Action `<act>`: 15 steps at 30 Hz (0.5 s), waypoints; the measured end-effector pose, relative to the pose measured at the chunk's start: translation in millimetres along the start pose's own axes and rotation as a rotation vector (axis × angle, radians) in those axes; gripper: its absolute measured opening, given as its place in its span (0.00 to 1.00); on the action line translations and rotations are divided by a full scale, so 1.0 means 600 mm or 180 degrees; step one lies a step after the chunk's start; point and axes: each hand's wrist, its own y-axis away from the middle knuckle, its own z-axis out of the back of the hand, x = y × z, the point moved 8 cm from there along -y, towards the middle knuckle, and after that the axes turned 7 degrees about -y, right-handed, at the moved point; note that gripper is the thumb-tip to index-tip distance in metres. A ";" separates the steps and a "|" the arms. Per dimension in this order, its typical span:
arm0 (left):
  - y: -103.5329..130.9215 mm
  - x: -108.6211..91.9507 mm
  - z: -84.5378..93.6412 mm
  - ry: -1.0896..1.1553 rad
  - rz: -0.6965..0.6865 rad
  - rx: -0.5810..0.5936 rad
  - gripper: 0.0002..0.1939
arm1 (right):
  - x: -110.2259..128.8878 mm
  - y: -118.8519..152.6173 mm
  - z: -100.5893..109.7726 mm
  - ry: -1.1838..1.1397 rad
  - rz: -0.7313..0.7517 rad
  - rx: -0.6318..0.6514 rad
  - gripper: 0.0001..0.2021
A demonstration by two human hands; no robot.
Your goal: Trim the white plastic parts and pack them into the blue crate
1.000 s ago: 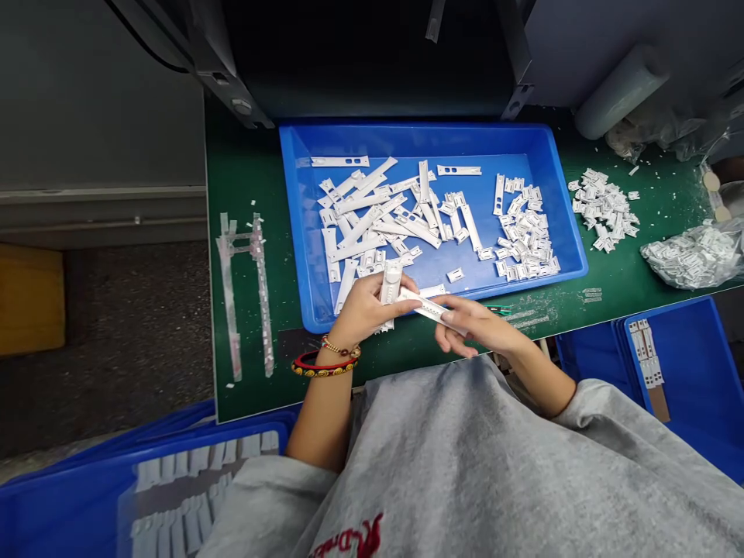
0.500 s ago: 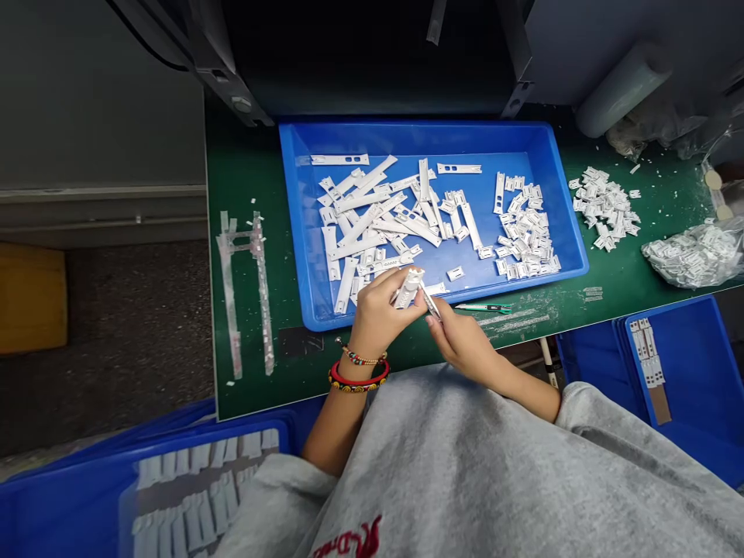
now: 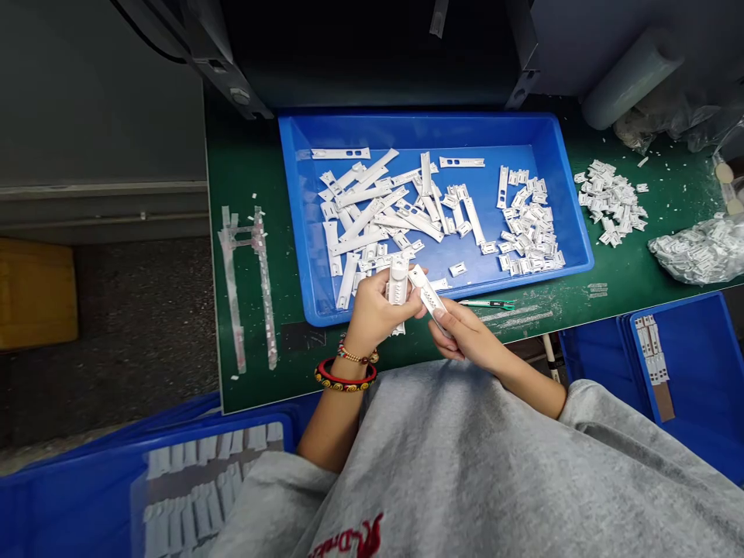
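My left hand [image 3: 375, 310] is closed around a white plastic strip [image 3: 398, 283], or a small stack of them, held upright over the tray's near rim. In my right hand [image 3: 462, 329] is another long white plastic strip [image 3: 428, 298], with a row of small holes along it. It slants up and left, its upper end beside my left fingertips. Just beyond my hands lies a blue tray [image 3: 465, 132]. Long white strips [image 3: 377, 213] are heaped in its left and middle, and short white clips [image 3: 528, 229] are piled at its right.
A green-handled cutter [image 3: 488, 304] lies along the tray's near edge on the green table [image 3: 249, 294]. More clips [image 3: 613, 200] and a filled plastic bag [image 3: 700, 252] are at the right. Blue bins with white parts stand lower left [image 3: 75, 496] and lower right [image 3: 712, 372].
The pieces in both hands have turned, so their faces now show toward me. The strip in my right hand has come into fuller view. The camera view has shifted slightly.
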 end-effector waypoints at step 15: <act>0.012 0.016 -0.031 0.0692 0.0090 0.0319 0.26 | 0.022 -0.038 0.029 0.1336 0.0742 -0.0901 0.19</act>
